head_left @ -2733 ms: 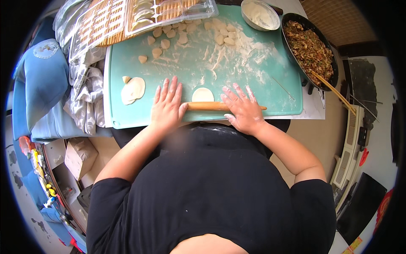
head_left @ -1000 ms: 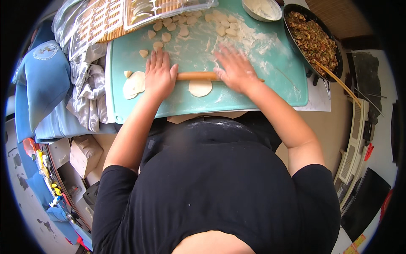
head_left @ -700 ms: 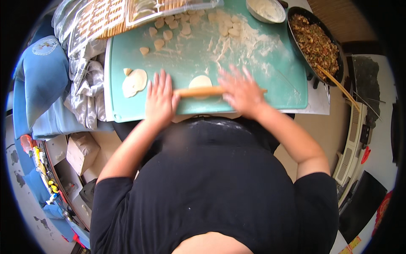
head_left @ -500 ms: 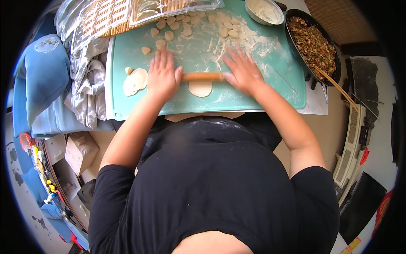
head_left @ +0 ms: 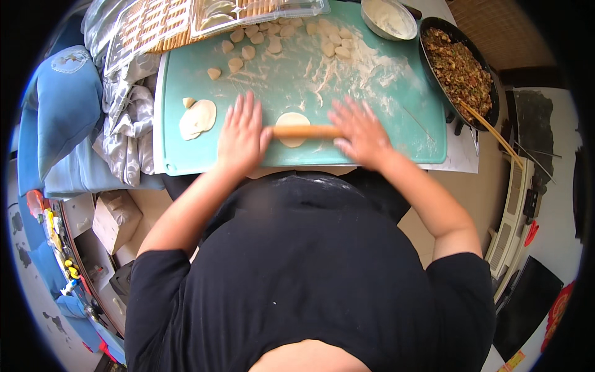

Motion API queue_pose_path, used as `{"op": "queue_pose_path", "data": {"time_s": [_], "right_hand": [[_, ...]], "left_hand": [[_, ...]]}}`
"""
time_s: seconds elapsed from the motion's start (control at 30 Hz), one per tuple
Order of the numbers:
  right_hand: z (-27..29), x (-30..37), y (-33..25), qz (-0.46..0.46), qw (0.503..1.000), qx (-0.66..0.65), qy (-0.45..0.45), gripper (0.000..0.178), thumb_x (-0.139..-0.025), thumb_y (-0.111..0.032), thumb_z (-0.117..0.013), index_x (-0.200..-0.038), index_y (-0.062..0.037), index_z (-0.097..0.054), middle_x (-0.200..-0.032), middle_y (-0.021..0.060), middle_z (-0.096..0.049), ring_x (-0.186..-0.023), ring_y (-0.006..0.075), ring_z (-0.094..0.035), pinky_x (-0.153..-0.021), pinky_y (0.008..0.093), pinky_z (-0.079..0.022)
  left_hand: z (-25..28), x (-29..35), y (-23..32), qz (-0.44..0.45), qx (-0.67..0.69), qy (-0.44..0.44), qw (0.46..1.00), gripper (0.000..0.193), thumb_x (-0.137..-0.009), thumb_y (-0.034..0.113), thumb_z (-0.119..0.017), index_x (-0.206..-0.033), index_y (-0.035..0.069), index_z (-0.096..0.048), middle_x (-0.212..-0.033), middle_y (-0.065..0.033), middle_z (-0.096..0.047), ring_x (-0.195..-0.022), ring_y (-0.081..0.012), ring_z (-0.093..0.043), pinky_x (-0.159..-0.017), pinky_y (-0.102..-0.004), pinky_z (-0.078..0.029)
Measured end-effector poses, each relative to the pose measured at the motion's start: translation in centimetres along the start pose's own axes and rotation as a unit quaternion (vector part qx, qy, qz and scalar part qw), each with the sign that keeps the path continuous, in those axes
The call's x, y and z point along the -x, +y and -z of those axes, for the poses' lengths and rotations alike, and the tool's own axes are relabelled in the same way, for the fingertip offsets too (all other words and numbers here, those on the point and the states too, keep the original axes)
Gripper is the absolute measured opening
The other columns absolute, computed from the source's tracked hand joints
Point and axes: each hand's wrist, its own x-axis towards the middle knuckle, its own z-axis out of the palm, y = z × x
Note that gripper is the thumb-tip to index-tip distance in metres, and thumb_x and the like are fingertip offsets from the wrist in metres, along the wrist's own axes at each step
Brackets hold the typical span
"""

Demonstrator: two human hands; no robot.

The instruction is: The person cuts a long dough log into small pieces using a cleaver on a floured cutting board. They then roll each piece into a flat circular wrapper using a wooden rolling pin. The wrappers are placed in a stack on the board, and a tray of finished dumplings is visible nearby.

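Rolling pin (head_left: 308,131) drawn back over the dough disc (head_left: 292,120).
Left hand (head_left: 242,133) and right hand (head_left: 359,133) flat, grip released, palms pressing at 9 and 3 o'clock; disc mid-mat (head_left: 384,105), flattening further.

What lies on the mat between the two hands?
In the head view, the rolling pin spans the gap between the left hand and right hand, lying across a round dough disc on the floured green mat.
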Motion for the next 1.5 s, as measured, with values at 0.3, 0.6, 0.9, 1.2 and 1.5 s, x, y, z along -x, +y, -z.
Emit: {"op": "queue_pose_path", "data": {"time_s": [0.3, 0.6, 0.9, 1.2, 1.5], "right_hand": [[0.3, -2.7, 1.6, -0.059, 0.995, -0.016, 0.084, 0.058, -0.091, -0.043, -0.045, -0.140, -0.0127, -0.037, -0.150, 0.0041, -0.028, -0.140, 0.0302, -0.019, -0.114, 0.0482, -0.012], [1.0, -1.8, -0.6, 0.016, 0.999, 0.004, 0.029, 0.056, -0.091, -0.039, -0.045, -0.139, -0.0127, -0.037, -0.150, 0.0048, -0.028, -0.140, 0.0297, -0.019, -0.114, 0.0480, -0.013], [-0.8, 1.8, -0.3, -0.021, 0.996, -0.065, 0.060, 0.051, -0.087, -0.035, -0.055, -0.130, -0.0079, -0.049, -0.146, 0.0118, -0.033, -0.136, 0.0331, -0.026, -0.111, 0.0499, -0.019], [-0.2, 3.5, -0.7, 0.078, 0.962, -0.086, 0.249, 0.042, -0.068, -0.008, -0.068, -0.108, -0.0082, -0.057, -0.097, 0.0068, -0.062, -0.088, 0.0266, -0.059, -0.078, 0.0403, -0.045], [-0.6, 5.0, 3.4, 0.028, 0.948, -0.070, 0.309, 0.042, -0.065, -0.003, -0.067, -0.106, -0.0092, -0.059, -0.095, 0.0064, -0.064, -0.081, 0.0262, -0.061, -0.069, 0.0383, -0.046]], "left_hand": [[-0.4, -4.9, -1.1, 0.080, -0.010, 0.072, 0.994, 0.058, -0.092, 0.035, -0.043, -0.135, -0.005, -0.037, -0.147, -0.0234, -0.026, -0.138, -0.0369, -0.023, -0.112, -0.0462, -0.019], [-0.5, 0.7, -1.3, 0.038, 0.051, -0.005, 0.998, 0.058, -0.092, 0.027, -0.044, -0.139, -0.005, -0.030, -0.150, -0.0236, -0.019, -0.138, -0.0412, -0.019, -0.112, -0.0495, -0.015], [1.2, 1.0, 1.8, 0.007, 0.002, -0.066, 0.998, 0.055, -0.092, 0.037, -0.044, -0.135, 0.003, -0.041, -0.149, -0.0199, -0.024, -0.139, -0.0371, -0.019, -0.112, -0.0492, -0.018], [2.1, -5.7, 3.7, 0.096, 0.239, -0.174, 0.950, 0.015, -0.076, 0.016, -0.065, -0.087, 0.006, -0.063, -0.087, -0.0129, -0.063, -0.085, -0.0332, -0.060, -0.074, -0.0395, -0.048], [4.0, 0.5, -5.3, 0.060, 0.238, 0.138, 0.960, 0.011, -0.077, 0.002, -0.066, -0.088, 0.005, -0.062, -0.079, -0.0114, -0.064, -0.068, -0.0275, -0.063, -0.063, -0.0307, -0.050]]}}
